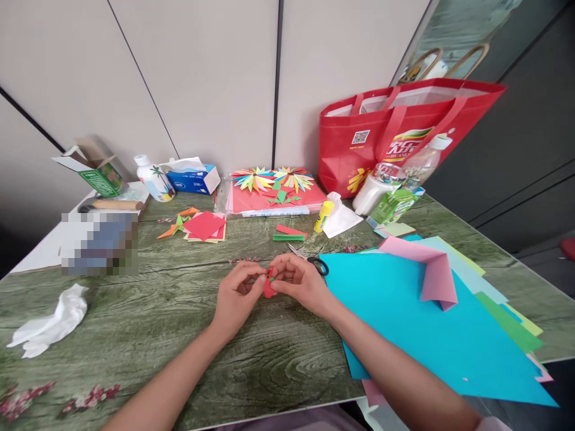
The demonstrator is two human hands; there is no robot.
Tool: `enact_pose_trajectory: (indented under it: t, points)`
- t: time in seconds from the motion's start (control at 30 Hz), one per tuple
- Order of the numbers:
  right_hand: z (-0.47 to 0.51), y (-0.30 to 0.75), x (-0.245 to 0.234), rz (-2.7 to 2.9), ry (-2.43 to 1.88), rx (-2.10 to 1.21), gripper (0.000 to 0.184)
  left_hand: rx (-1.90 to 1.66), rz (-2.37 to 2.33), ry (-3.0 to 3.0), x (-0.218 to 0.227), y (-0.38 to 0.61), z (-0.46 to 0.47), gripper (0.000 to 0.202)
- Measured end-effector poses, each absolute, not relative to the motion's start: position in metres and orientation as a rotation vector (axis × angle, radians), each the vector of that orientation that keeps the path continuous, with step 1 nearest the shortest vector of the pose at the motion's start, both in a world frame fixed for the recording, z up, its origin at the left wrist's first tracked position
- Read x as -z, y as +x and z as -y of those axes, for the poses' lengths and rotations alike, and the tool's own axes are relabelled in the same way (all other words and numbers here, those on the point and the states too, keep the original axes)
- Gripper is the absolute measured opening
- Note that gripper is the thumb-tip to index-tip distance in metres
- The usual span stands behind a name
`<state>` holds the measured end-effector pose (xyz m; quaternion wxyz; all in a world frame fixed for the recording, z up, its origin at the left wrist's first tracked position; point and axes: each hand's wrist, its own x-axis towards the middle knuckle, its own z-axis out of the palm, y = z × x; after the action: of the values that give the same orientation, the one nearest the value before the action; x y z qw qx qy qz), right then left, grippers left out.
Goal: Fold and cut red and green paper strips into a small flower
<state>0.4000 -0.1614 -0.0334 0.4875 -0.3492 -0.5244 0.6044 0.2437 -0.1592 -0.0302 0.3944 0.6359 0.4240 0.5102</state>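
Between my hands, above the middle of the table, is a small folded piece of red paper (268, 290) with a bit of green at its top. My left hand (238, 294) pinches its left side with thumb and forefinger. From the right, my right hand (302, 284) pinches the same piece, its fingers curled. Just beyond the right hand lie scissors (318, 264) with black handles, partly hidden by it. Past them rest a red paper strip (291, 231) and a green paper strip (288, 237). A yellow glue stick (323, 216) stands behind these.
Large blue sheets (386, 323) and a folded pink paper (417, 254) cover the right side. Paper stars (254, 178) lie on a red pack (242, 200) at the back. A red bag (341, 149), tissue box (193, 179), bottle (155, 179) and crumpled tissue (56, 323) are around.
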Motion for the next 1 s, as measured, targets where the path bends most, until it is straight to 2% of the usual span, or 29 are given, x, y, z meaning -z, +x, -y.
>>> enact_pose_trajectory:
  t: [0.07,0.23,0.43,0.67,0.87,1.0]
  points:
    - [0.162,0.400,0.034,1.294,-0.850,-1.455,0.028,-1.228,-1.071,1.471,0.029,0.245,0.160,0.008]
    - [0.161,0.401,0.037,1.338,-0.889,-1.395,0.030,-1.114,-1.074,1.140,0.025,0.245,0.159,0.030]
    - [0.161,0.399,0.040,1.360,-0.948,-1.367,0.030,-1.016,-1.110,1.044,0.025,0.245,0.156,0.017]
    - [0.163,0.395,0.045,1.342,-0.967,-1.322,0.035,-1.046,-1.082,0.966,0.027,0.245,0.157,0.017]
    - [0.163,0.393,0.044,1.364,-0.997,-1.270,0.015,-1.024,-1.050,0.964,0.026,0.242,0.156,0.019]
    - [0.162,0.393,0.046,1.361,-1.074,-1.254,0.013,-1.017,-1.105,1.008,0.028,0.242,0.156,0.022]
